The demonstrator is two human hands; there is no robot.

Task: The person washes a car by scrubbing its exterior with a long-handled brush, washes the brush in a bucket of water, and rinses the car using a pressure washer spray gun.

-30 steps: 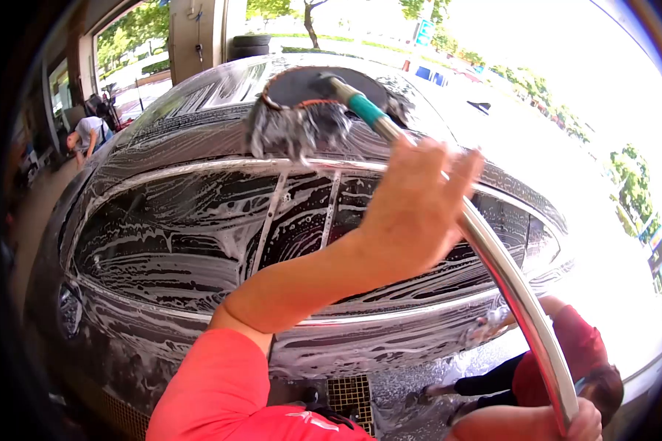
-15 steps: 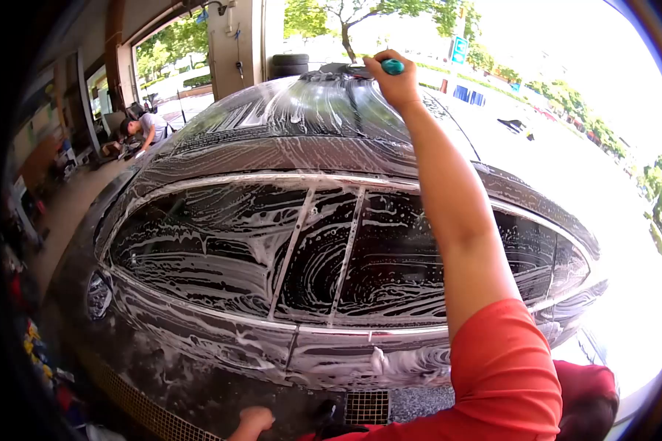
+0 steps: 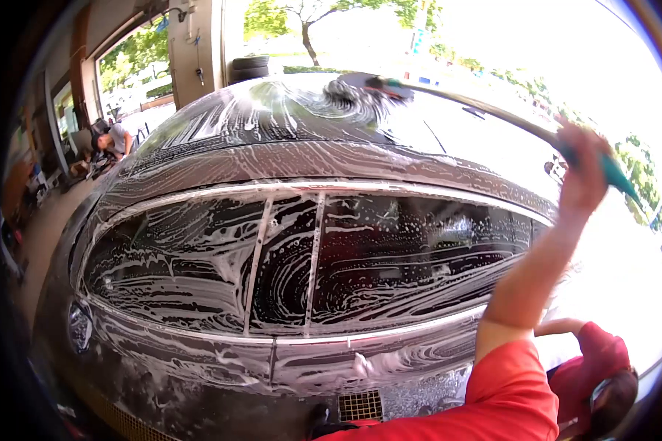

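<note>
While gripping the pole [image 3: 485, 108] near its green end [image 3: 621, 178] with the right hand [image 3: 585, 165], has swung the mop [image 3: 351, 92] rightward over the top of the car [image 3: 272, 158], nearer than before. Seemingly working a different stretch of suds [image 3: 290, 110] now, judging by the curved streaks around the mop. Has also stretched out sideways, with the pole slanting high above the side windows [image 3: 419, 246]. Cannot tell whether open or closed at the left hand, out of view. Close by at lower right, beside the car, a co-worker in red [image 3: 594, 367]; far left, another person [image 3: 114, 141], bent forward.
</note>
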